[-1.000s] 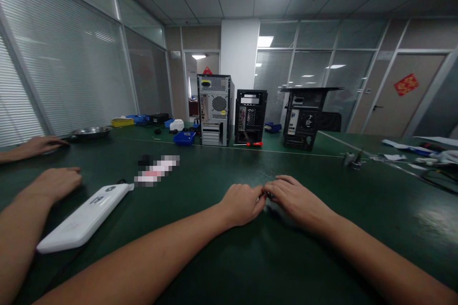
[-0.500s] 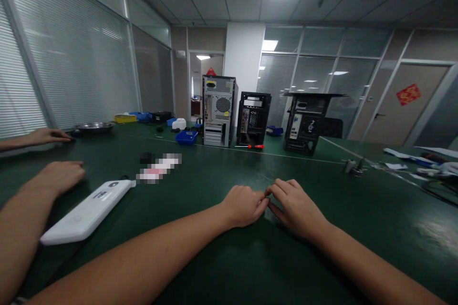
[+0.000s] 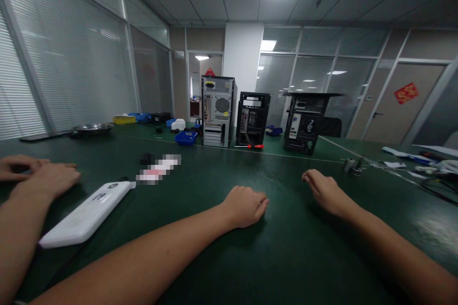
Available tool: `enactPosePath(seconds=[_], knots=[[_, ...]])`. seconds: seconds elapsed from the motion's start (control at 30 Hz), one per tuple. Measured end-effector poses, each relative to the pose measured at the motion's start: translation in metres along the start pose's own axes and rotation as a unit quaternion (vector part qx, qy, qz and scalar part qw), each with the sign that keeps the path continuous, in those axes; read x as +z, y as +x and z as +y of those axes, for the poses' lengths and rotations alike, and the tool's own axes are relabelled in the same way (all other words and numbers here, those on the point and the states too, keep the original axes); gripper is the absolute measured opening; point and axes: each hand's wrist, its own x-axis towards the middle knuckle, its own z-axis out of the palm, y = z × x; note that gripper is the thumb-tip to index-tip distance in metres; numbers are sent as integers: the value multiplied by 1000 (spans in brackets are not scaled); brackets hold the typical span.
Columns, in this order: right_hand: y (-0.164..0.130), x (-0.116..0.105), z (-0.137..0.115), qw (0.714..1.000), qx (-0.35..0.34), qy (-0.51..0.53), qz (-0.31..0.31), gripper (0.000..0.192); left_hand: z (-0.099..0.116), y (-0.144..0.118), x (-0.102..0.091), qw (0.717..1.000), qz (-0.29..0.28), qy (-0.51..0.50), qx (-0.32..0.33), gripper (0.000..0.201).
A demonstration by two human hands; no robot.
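My left hand (image 3: 245,206) rests on the green table (image 3: 222,171) with its fingers curled into a loose fist; nothing shows in it. Off to its right, my right hand (image 3: 324,190) lies palm down, fingers loosely bent, holding nothing that I can see. About a hand's width of bare table separates the two. What lies under either palm is hidden.
Another person's two hands (image 3: 43,177) rest at the left edge, beside a white flat device (image 3: 86,214). Three computer cases (image 3: 218,110) stand at the back with a red screwdriver (image 3: 255,146) and blue tray (image 3: 185,137). Small metal parts (image 3: 352,164) and cables (image 3: 429,167) lie right.
My right hand has pulled away to the right from my left hand, which it was touching. The other person's far hand has drawn back toward their near hand.
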Motion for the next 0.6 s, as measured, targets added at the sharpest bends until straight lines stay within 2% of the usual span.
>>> enactPosePath(seconds=[0.13,0.23,0.37,0.6], knots=[[-10,5,81,983,158,87,-9,31,-1,0,0,1000,-5,-2,-3,44],[-18,6,116,956,267,119,28,30,-1,0,0,1000,-6,-3,-5,42],[-20,7,127,942,314,106,54,33,0,0,-1,1000,-12,-8,-4,41],[-16,-1,118,937,328,86,81,42,0,1,1,1000,-3,3,-4,40]])
